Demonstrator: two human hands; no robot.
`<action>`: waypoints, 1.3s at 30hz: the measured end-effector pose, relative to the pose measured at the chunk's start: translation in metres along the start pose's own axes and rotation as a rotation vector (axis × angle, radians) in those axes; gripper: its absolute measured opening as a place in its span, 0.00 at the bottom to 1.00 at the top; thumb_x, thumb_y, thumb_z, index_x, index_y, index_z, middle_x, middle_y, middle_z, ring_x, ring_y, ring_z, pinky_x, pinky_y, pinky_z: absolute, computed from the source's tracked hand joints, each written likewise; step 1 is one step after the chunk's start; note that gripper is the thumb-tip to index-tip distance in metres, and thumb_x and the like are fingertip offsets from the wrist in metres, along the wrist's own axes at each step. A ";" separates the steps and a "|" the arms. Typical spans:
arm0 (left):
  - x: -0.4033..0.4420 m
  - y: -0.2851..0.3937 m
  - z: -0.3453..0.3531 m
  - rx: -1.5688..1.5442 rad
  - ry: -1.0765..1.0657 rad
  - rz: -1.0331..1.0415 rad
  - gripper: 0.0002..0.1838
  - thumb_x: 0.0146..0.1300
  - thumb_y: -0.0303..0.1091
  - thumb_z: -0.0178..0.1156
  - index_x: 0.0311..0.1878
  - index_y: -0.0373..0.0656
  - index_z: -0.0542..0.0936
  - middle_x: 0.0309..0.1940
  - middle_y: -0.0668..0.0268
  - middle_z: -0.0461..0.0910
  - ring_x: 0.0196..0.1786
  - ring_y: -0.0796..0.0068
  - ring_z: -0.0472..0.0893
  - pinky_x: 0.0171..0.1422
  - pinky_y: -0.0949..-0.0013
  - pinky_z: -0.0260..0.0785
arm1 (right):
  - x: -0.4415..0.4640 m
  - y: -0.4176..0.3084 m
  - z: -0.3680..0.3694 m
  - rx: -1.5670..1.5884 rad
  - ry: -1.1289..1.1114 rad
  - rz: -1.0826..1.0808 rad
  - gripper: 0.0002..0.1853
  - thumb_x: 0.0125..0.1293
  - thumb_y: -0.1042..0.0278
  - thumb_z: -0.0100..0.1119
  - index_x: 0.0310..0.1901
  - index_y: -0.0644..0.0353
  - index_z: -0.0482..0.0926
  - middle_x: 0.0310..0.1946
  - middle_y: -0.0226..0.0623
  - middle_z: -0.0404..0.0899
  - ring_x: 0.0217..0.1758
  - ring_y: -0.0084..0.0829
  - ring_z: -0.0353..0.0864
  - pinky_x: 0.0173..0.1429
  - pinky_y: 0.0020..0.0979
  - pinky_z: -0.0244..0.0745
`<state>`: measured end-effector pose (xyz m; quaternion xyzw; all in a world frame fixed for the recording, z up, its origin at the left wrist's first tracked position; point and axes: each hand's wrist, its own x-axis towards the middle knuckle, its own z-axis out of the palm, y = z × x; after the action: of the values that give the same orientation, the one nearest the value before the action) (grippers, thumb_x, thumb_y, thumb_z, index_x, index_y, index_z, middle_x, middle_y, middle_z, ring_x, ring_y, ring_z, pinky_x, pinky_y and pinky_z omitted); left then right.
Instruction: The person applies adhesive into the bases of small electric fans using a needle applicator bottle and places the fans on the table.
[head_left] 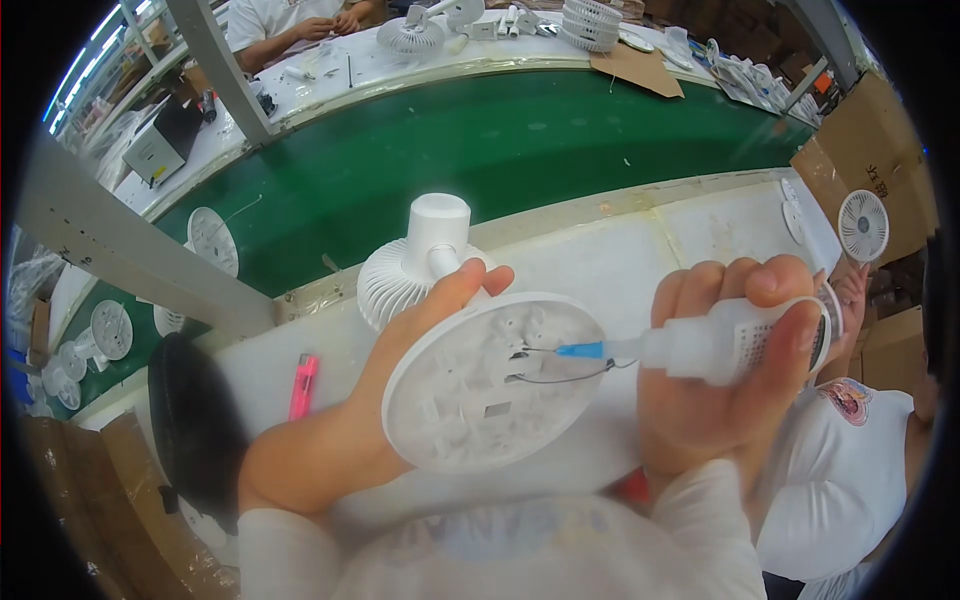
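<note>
My left hand (400,345) is wrapped round the neck of a small white desk fan, with its fingertips showing behind the base. The round fan base (470,410) is tilted so its underside faces me, and thin wires come out of slots in it. Beyond it is the fan's ribbed head (385,285). In my right hand (705,400) is a white squeeze bottle (735,340), lying sideways. Its blue needle tip (580,350) points at the slots in the base; whether it touches cannot be made out.
A pink lighter or marker (303,387) and a black rounded case (198,415) lie at the left. The green conveyor belt (480,125) runs behind, carrying fan parts. A metal post (140,235) stands left. Co-workers sit across the belt and at my right.
</note>
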<state>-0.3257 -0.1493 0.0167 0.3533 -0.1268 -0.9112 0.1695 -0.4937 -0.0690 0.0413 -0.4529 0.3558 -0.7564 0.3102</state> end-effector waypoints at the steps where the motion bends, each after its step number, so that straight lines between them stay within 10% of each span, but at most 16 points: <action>1: 0.000 0.000 0.000 -0.004 0.001 -0.006 0.25 0.58 0.52 0.52 0.55 0.50 0.65 0.45 0.65 0.70 0.46 0.72 0.73 0.48 0.69 0.66 | 0.001 0.001 0.001 0.000 0.006 -0.008 0.20 0.57 0.43 0.50 0.35 0.52 0.66 0.23 0.27 0.65 0.20 0.24 0.64 0.26 0.27 0.60; 5: 0.001 0.001 0.002 0.014 0.012 0.002 0.26 0.57 0.52 0.52 0.55 0.50 0.65 0.45 0.66 0.70 0.46 0.72 0.73 0.48 0.69 0.66 | 0.003 0.003 0.013 -0.053 0.067 -0.058 0.14 0.61 0.50 0.47 0.32 0.52 0.66 0.16 0.21 0.56 0.17 0.18 0.51 0.23 0.23 0.47; 39: 0.014 -0.002 0.007 -0.025 0.035 -0.009 0.22 0.59 0.49 0.52 0.53 0.49 0.68 0.41 0.69 0.70 0.45 0.74 0.73 0.48 0.69 0.67 | 0.008 0.003 -0.001 -0.213 0.015 -0.113 0.15 0.62 0.50 0.44 0.34 0.54 0.66 0.14 0.23 0.58 0.15 0.20 0.53 0.22 0.24 0.50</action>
<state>-0.3405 -0.1520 0.0129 0.3679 -0.1110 -0.9071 0.1721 -0.4975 -0.0766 0.0421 -0.4967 0.4105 -0.7340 0.2147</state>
